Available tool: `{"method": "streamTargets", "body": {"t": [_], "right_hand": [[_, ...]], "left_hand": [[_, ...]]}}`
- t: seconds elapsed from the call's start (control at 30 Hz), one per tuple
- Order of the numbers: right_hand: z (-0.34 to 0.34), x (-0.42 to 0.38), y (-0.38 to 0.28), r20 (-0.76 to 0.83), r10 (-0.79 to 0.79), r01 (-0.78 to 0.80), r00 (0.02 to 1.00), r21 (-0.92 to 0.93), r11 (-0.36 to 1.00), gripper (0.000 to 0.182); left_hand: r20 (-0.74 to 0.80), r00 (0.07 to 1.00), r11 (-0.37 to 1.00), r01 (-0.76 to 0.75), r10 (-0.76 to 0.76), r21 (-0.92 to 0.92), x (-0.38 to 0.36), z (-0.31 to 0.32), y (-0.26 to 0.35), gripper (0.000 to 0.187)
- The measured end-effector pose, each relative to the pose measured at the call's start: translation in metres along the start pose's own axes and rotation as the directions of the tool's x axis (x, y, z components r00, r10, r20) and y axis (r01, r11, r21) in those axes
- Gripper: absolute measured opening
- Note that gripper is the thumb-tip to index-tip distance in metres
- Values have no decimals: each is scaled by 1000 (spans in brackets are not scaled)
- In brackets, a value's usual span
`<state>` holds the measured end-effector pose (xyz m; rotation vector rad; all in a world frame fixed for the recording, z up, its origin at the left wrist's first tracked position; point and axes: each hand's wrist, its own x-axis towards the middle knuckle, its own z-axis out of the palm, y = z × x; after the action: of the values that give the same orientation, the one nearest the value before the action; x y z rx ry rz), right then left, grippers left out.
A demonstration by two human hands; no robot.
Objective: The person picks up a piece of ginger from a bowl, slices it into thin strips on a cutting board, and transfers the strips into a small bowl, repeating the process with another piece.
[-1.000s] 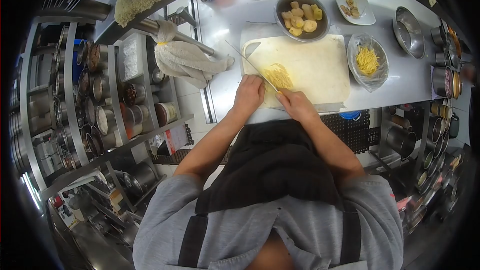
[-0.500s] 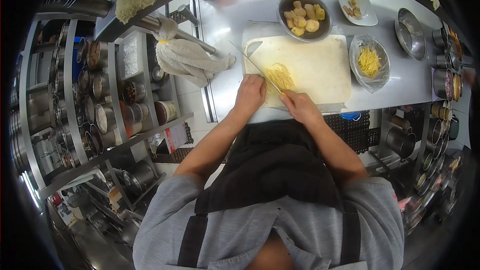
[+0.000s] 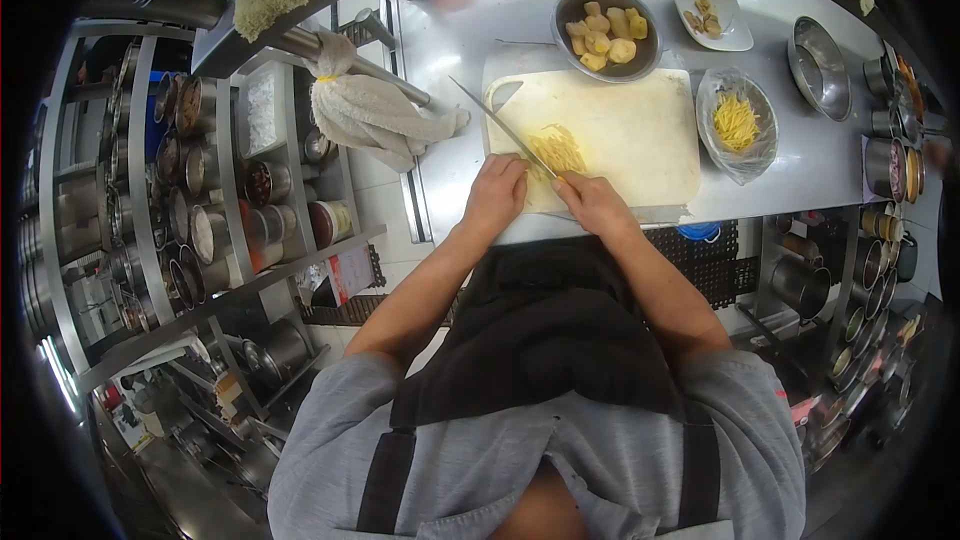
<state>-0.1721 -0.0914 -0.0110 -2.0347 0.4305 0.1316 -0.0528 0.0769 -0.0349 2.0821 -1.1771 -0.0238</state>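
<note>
On a white cutting board (image 3: 640, 130) lies a small heap of thin yellow strips (image 3: 557, 150). My right hand (image 3: 597, 205) grips the handle of a long knife (image 3: 500, 125), whose blade runs up and to the left across the board beside the heap. My left hand (image 3: 495, 192) sits at the board's near edge with curled fingers against the blade and the near end of the yellow strips. What lies under its fingers is hidden.
Behind the board stand a metal bowl of pale yellow chunks (image 3: 605, 32) and a small white dish (image 3: 712, 12). A lined bowl of yellow strips (image 3: 737, 122) and an empty steel bowl (image 3: 818, 65) sit to the right. A towel (image 3: 365, 115) hangs left, beside shelves of tins (image 3: 200, 200).
Both hands have shifted slightly away from me on the board, and the knife blade has swung a little to the left. The heap of strips stays in place.
</note>
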Motion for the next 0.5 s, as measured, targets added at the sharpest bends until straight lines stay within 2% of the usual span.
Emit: {"method": "streamTargets", "body": {"t": [0.23,0.3,0.5], "right_hand": [[-2,-1,-4,39,47,-47,998,1,999,31],[-6,-6,-8,25,103,-104,994,27,994,31],[-19,-22,-4,8,82,-82,997,-25,996,30]], "left_hand": [[-29,1000,1000,-8,9,28,-1,11,-1,12],[-45,999,999,-10,11,32,-1,13,-1,9],[-46,998,998,47,-45,43,3,15,2,9]]}}
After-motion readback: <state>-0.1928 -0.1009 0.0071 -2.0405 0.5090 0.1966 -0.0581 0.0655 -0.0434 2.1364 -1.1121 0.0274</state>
